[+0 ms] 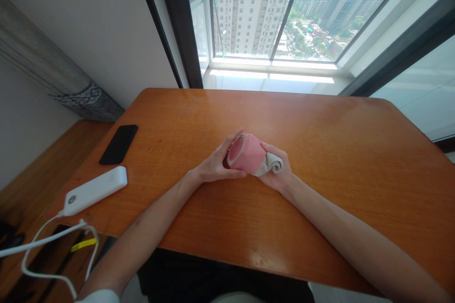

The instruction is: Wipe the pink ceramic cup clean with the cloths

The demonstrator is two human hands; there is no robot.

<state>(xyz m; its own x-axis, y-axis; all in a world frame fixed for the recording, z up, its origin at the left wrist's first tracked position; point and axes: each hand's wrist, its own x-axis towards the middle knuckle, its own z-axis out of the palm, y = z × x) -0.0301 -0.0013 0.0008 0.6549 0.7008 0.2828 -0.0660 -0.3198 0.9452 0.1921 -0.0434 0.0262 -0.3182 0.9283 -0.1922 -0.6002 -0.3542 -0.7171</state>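
Note:
A pink faceted cup with a pale rim is held tipped over the middle of the table, its opening facing left. My left hand grips it near the rim, fingers above and thumb below. On the right, my right hand is closed around a rolled greyish-white cloth, which presses against the cup's other end. The right fingertips reach the cup's upper side. Part of the cloth is hidden between the cup and my palm.
The wooden table has a black phone and a white power bank at its left side. A white cable runs from the power bank past the near left edge. A window stands beyond the far edge.

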